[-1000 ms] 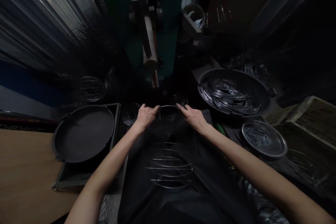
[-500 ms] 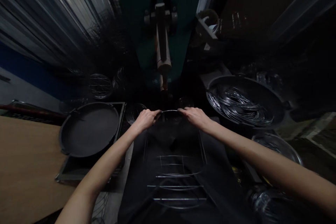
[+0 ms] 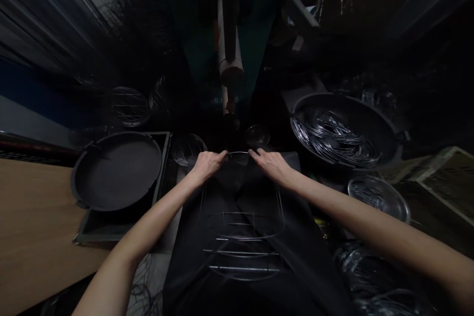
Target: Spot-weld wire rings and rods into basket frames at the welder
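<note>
A round wire grill (image 3: 242,237) lies over my dark-clothed lap, its far rim raised toward a machine head (image 3: 228,66). My left hand (image 3: 206,165) pinches the left part of that far rim, fingers closed. My right hand (image 3: 272,164) grips the right part of the same rim, fingers closed on the wire. Between my hands the rim sits just below the tip of the machine's vertical rod. The scene is very dark.
A wide dark pan (image 3: 116,170) rests on a tray at left beside a wooden tabletop (image 3: 33,227). At right a big pan (image 3: 344,128) holds several wire pieces, with a smaller metal dish (image 3: 377,195) below it. Finished wire grills (image 3: 128,106) lean at back left.
Both hands keep their hold on the grill rim. The view has shifted, so the machine head sits higher and nearer; the grill on my lap has slid slightly.
</note>
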A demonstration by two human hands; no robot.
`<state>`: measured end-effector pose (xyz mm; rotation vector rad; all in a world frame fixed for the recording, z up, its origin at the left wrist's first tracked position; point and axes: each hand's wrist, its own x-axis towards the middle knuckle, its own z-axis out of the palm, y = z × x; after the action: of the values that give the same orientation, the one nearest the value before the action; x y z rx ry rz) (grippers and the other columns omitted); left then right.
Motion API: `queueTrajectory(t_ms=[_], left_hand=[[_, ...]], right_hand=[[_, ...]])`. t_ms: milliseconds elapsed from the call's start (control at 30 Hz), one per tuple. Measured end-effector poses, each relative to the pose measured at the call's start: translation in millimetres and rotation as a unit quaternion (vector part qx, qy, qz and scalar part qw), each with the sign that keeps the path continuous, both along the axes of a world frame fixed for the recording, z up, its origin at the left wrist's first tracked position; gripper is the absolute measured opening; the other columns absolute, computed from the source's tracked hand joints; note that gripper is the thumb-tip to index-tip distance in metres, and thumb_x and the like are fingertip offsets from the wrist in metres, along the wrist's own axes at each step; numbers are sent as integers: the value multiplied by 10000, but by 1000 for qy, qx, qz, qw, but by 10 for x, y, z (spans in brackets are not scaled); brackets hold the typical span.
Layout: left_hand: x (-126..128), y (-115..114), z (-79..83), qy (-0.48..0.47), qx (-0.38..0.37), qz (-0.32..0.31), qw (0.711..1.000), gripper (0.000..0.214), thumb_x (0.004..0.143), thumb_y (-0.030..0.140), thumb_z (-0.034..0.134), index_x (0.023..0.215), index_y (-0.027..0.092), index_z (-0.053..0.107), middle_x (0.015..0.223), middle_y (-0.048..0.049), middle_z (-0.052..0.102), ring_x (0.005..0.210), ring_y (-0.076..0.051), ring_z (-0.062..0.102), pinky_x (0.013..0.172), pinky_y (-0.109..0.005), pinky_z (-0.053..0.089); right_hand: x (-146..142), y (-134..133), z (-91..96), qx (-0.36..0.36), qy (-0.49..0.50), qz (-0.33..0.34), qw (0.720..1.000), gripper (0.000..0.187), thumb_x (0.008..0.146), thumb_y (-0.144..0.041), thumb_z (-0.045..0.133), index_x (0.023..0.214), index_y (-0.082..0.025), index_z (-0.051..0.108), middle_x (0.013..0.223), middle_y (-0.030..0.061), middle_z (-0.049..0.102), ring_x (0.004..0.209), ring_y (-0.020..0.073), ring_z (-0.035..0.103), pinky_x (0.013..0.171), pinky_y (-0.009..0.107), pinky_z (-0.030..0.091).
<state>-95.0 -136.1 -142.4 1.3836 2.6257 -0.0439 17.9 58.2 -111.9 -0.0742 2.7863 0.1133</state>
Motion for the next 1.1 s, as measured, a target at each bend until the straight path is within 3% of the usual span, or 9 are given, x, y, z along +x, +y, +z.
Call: queueTrajectory(t_ms=[200, 400, 533, 833, 1100], left_hand=[[-161, 28, 274, 23, 4, -8, 1000, 420, 946, 402, 311, 1343, 296, 400, 790, -74, 686, 716, -202, 651, 607, -245, 393], [-336, 108, 770, 66, -26, 17, 997, 360, 942, 399, 302, 1160, 290, 567, 739, -87, 671, 712, -234, 650, 621, -270, 399], [-431, 151, 963, 91, -24, 20, 995, 356, 939, 400, 299, 1130, 276, 574, 726, -92, 665, 718, -248, 651, 612, -274, 391], [-634, 183, 1006, 112, 7, 28, 993, 361, 933, 393, 317, 1167, 266, 562, 748, -101, 667, 718, -250, 649, 614, -282, 402], [-607, 164, 1040, 108, 24, 27, 993, 370, 937, 398, 303, 1151, 267, 575, 736, -94, 659, 711, -229, 642, 635, -273, 406]], right_hand=[[-202, 18, 197, 11, 37, 23, 999, 469, 890, -80, 286, 1353, -117, 352, 1078, 173, 575, 837, 211, 632, 590, 269, 435], [-410, 60, 469, 14, 87, 41, 995, 396, 885, -123, 331, 1264, -151, 442, 1014, 117, 616, 768, 211, 637, 533, 265, 388], [-535, 109, 596, 17, 101, 50, 994, 377, 873, -111, 348, 1232, -151, 458, 1008, 113, 627, 767, 215, 638, 554, 269, 392], [-745, 149, 738, 26, 107, 39, 993, 397, 890, -113, 333, 1269, -174, 431, 1017, 118, 632, 806, 204, 636, 610, 267, 412], [-734, 172, 778, 18, 113, 34, 993, 404, 894, -117, 316, 1275, -189, 430, 999, 105, 636, 817, 194, 630, 598, 257, 395]])
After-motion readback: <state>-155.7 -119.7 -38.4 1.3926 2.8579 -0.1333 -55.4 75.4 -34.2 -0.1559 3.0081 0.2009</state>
